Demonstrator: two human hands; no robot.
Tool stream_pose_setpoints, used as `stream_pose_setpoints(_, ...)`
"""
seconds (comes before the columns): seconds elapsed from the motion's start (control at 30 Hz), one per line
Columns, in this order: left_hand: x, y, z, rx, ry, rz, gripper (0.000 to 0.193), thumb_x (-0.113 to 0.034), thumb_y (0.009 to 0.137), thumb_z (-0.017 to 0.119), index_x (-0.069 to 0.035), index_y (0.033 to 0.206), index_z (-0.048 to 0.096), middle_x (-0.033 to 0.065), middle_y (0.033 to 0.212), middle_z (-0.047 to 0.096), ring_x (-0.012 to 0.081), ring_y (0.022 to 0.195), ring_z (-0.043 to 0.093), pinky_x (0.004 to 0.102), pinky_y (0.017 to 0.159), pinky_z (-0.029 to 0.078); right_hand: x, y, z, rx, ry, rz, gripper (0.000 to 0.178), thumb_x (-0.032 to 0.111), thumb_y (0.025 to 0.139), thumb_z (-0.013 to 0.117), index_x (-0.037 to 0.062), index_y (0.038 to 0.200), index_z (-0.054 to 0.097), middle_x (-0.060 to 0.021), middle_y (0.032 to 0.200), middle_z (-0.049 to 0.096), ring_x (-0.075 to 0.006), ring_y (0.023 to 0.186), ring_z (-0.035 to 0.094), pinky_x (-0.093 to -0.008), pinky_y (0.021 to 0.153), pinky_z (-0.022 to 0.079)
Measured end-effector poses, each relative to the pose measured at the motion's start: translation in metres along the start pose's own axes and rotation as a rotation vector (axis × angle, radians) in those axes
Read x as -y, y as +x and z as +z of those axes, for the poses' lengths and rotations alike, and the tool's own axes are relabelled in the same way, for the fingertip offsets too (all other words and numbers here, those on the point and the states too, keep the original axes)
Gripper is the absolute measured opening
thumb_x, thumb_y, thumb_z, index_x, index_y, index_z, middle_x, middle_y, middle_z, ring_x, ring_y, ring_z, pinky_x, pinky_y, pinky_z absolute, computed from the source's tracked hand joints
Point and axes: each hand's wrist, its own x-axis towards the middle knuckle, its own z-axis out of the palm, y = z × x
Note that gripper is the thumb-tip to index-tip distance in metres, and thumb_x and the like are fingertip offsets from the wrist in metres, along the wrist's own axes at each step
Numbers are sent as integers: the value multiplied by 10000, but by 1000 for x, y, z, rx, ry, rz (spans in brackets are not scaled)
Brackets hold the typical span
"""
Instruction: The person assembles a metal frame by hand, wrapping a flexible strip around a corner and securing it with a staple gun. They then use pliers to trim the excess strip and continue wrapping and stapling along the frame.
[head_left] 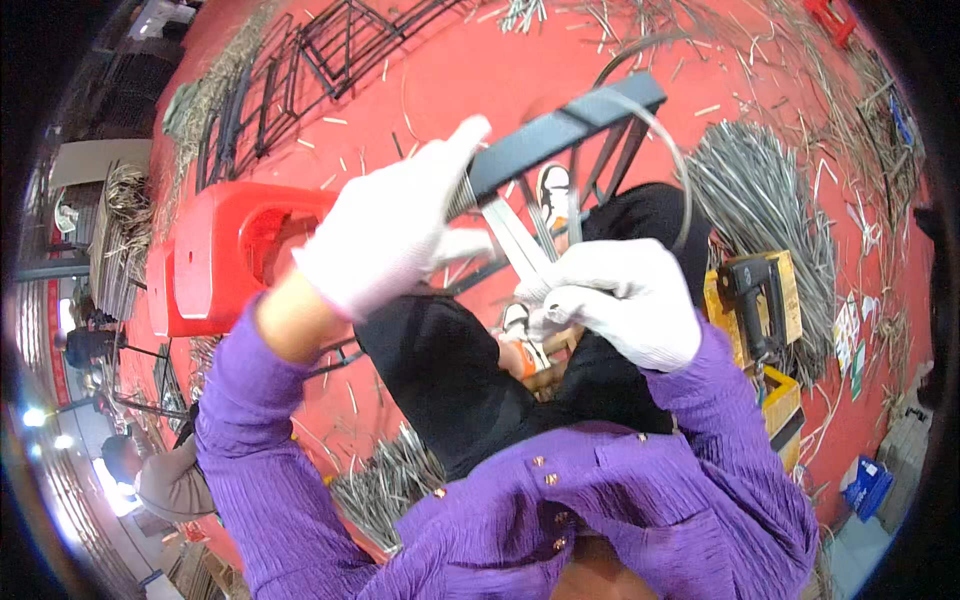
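Note:
My left hand (390, 220), in a white glove, is closed around the left end of a black metal frame (560, 132) held above my lap. Grey strips are wound round the bar beside its fingers. From the bar, flat pale-grey strips (514, 238) run down to my right hand (630, 305), also gloved in white. Its fingers are pinched round the strips, just over my knees. A thin loose strip (683, 165) arcs past the bar's right end. The frame's legs reach down between my knees, and their lower parts are partly hidden.
A red plastic stool (205, 260) stands at my left. A bundle of grey strips (765, 220) lies at the right, near a black power tool (757, 300) on a yellow box. More black frames (340, 50) lie at the far left. A person (170, 480) sits at the lower left.

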Motion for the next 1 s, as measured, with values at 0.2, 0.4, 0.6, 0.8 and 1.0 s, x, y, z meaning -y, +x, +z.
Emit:
stream_pose_setpoints(0.2,55,41,15,-28,-49,265,253,-263,978,524,-49,1010,654,124,836,663,288,623,649,373,555,474,16,-2,-4,-252,-773,-663,236,-1,838,673,0,1072,700,-173,1105,674,-240,980,686,-334,877,534)
stream_pose_setpoints(0.4,101,61,93,561,-1222,-52,275,-296,968,548,-33,970,628,55,778,641,141,663,638,290,540,493,-53,41,-10,-434,-368,-246,290,25,915,566,-57,1193,577,-209,1133,649,-244,874,697,-337,799,553)
stream_pose_setpoints(0.6,98,81,64,384,-481,198,517,-469,961,458,-2,951,680,87,691,645,218,658,640,352,641,489,-76,108,-38,-160,-957,-483,261,100,893,572,54,1144,631,-158,893,685,-212,786,689,-324,654,547)
stream_pose_setpoints(0.8,8,17,-10,184,-338,76,678,-363,826,709,-44,1381,486,113,1109,681,198,949,668,323,798,512,1,4,-17,-85,20,144,217,108,984,538,-47,1077,659,-63,825,678,-123,740,669,-258,695,557)
stream_pose_setpoints(1.0,27,48,11,-207,94,336,256,-269,956,573,-49,960,704,134,776,702,296,646,680,344,581,518,30,-8,1,-406,-477,-550,220,-40,887,605,-53,1100,661,-161,1051,679,-169,798,683,-272,750,544)
